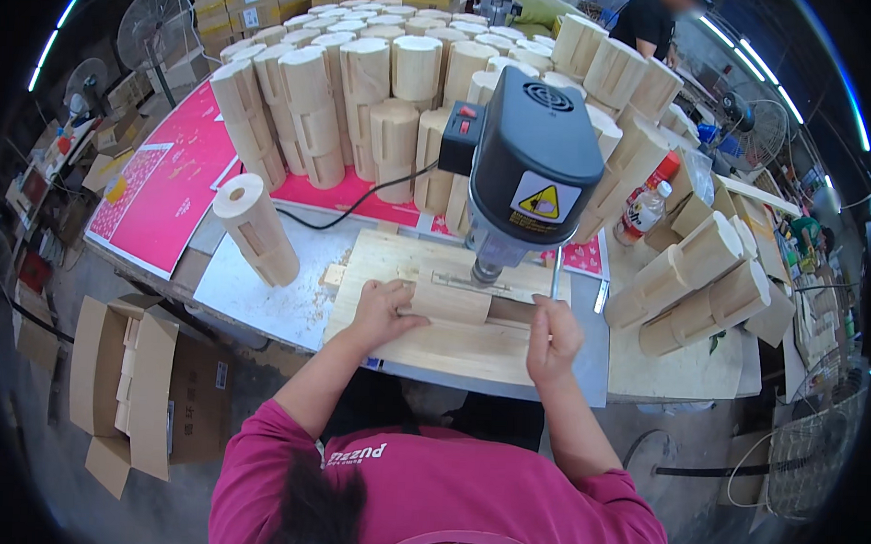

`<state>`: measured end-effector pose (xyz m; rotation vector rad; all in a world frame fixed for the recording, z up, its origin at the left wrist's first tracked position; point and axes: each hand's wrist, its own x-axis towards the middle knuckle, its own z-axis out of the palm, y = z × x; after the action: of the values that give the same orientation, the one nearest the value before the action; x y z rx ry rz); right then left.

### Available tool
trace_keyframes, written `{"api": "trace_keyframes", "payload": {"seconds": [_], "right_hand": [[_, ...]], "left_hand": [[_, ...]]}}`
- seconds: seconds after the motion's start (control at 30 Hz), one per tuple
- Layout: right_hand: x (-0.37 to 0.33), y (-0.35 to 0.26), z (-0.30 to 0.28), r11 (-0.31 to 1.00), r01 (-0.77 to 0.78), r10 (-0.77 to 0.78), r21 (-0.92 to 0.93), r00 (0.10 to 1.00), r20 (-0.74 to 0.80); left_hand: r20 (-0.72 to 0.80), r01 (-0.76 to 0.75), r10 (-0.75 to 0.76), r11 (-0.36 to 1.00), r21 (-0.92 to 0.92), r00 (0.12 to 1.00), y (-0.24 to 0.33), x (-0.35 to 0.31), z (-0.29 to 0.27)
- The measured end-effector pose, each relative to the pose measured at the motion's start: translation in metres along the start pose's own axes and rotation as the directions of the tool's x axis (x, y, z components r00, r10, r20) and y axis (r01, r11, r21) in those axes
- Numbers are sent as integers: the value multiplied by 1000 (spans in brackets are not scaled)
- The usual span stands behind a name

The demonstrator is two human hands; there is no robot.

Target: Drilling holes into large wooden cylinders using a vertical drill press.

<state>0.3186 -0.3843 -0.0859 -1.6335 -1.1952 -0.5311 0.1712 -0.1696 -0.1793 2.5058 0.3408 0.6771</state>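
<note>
A dark grey drill press (541, 146) stands over the workbench, its metal chuck (486, 270) pointing down at a pale wooden cylinder (452, 304). That cylinder lies on its side on a wooden base board (404, 340). My left hand (384, 313) grips the cylinder's left end, with thumb and fingers against the wood. On the other side, my right hand (554, 339) is closed around the lower end of a thin metal lever (556, 273) coming down from the press. The drill tip is too small to make out.
Many wooden cylinders (364, 106) stand packed behind the press; one cylinder (255, 232) stands alone at left. More stacked cylinders (690, 271) and a plastic bottle (643, 214) are at right. A black cable (347, 209) crosses the bench. An open cardboard box (196, 398) sits below left.
</note>
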Motion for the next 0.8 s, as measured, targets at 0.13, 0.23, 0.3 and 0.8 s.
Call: {"api": "trace_keyframes", "payload": {"seconds": [0.13, 0.23, 0.3, 0.8], "right_hand": [[-6, 13, 9, 998, 65, -65, 17, 997, -40], [7, 3, -1, 989, 140, -139, 35, 990, -34], [31, -9, -16, 980, 198, -197, 1, 978, -66], [172, -6, -25, 924, -187, 189, -334, 982, -26]], "left_hand": [[-64, -85, 84, 996, -14, 994, 2, -2, 0], [-64, -95, 96, 995, 14, 993, 2, -3, 0], [-54, -48, 49, 999, 5, 997, 2, -5, 0], [-68, -7, 11, 998, 58, 998, 27, 14, 30]]}}
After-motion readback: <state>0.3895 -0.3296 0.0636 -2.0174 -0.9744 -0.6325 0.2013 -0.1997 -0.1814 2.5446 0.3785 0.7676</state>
